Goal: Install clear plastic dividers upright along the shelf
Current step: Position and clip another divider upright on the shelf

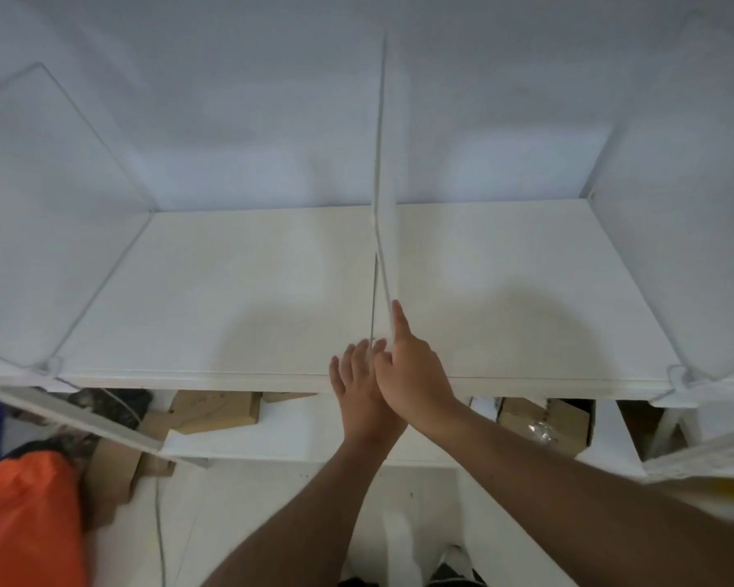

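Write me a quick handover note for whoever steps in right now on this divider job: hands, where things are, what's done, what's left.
Left hand: flat against the left face of the middle divider near the shelf's front edge, fingers open.
Right hand: pressed against the divider's right face, index finger extended up along its front edge.
Middle divider: upright on the white shelf, roughly centred, both hands seating it at the front lip.
Done: left divider and right divider stand upright, clipped at the front edge.
Left: confirm the middle one holds when released; whether more remain is not visible.
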Available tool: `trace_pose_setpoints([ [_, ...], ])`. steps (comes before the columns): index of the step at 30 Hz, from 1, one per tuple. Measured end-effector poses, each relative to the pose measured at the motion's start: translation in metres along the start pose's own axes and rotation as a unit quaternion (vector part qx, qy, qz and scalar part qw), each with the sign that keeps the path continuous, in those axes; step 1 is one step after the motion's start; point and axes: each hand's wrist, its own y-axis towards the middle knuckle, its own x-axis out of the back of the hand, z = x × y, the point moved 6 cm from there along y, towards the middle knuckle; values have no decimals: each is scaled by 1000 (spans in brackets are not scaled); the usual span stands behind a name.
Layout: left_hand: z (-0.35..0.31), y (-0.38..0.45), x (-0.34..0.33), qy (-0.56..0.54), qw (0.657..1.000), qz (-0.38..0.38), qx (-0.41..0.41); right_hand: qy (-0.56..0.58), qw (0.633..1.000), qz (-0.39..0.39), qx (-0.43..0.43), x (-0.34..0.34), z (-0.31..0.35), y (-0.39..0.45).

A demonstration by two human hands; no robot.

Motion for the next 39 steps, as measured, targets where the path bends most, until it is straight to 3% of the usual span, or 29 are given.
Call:
trace_pose_setpoints([
  [6, 8, -1, 7, -10, 1000, 10, -9, -4, 1000, -1, 4, -9, 6, 3],
  [11, 16, -1, 34, -110, 992, 38, 40, -7, 999, 35, 21, -26, 23, 2],
  [16, 15, -2, 40, -115, 992, 35, 30, -23, 999, 22, 17, -32, 23, 5],
  [19, 20, -5, 35, -156, 984, 49, 64, -21, 999, 25, 15, -33, 23, 3],
  [22, 24, -10, 26, -258, 955, 71, 129, -19, 999, 31, 10, -31, 23, 5],
  [37, 14, -6, 26, -240, 964, 66, 94, -24, 999, 41, 7, -29, 17, 9],
  [39, 20, -9, 23, -287, 945, 99, 123, -24, 999, 47, -7, -29, 15, 9],
])
